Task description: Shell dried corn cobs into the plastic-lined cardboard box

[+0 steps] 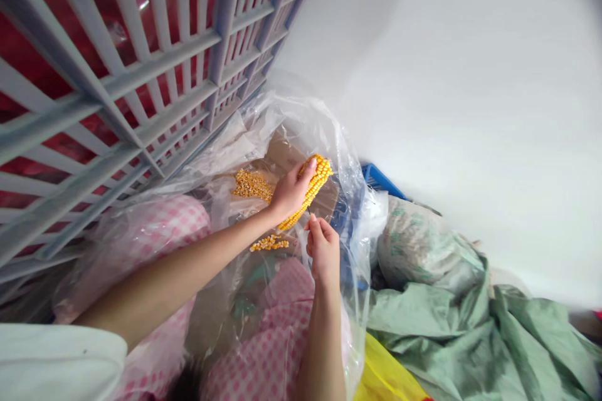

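My left hand [290, 191] is wrapped round a yellow corn cob [314, 183], held slanted over a clear plastic sheet [301, 119] spread across my lap. My right hand [322, 249] is closed at the cob's lower end, thumb up against it. Loose yellow kernels lie in a pile [251, 185] on the sheet behind the left hand. A smaller heap of kernels [269, 242] lies under my left wrist. Pink checked fabric [277, 351] covers my legs under the plastic.
A grey plastic crate [155, 62] with red contents stands close at the left. Green woven sacks [451, 313] are bunched at the right, a blue crate edge [380, 178] behind them, a yellow bag [385, 379] at the bottom. A white wall fills the upper right.
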Motion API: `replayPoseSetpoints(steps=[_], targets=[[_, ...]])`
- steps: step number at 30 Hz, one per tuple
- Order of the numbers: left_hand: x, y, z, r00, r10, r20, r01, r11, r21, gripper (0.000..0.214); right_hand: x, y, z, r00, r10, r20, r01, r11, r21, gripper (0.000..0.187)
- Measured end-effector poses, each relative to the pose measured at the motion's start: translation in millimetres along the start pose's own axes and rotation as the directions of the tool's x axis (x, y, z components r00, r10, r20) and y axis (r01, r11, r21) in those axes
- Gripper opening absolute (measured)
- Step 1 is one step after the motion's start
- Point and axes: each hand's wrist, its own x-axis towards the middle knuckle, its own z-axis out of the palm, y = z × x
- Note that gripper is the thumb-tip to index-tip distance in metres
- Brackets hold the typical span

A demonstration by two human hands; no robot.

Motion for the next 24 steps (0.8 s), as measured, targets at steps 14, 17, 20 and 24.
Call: replayPoseSetpoints(steps=[14, 17, 20, 24], targets=[[12.2, -28.4, 5.4, 0.933, -0.282, 0.225, 0.336, 0.907, -0.256, 0.063, -2.1, -3.9, -2.4, 0.969, -0.248, -0.016, 0.215, 0.870, -0.443, 0.036], [11.1, -26.7, 5.7, 0.854, -0.355, 0.380, 0.471, 0.838, -0.276, 0.066, -2.7, 0.0, -10.6, 0.959, -0.283, 0.033, 0.264, 0.840, -0.474, 0.034], [8.5, -21.0, 4.7, 0.725, -0.414, 0.550, 0.593, 0.781, -0.195, 0.068, -3.6, 0.2, -17.9, 0.948, -0.305, 0.091, 0.313, 0.845, -0.433, 0.033], [4.5, -11.4, 4.0, 0.605, -0.429, 0.671, 0.684, 0.711, -0.162, 0.070, -3.6, -4.0, -22.1, 0.935, -0.333, 0.120, 0.354, 0.870, -0.343, 0.033]])
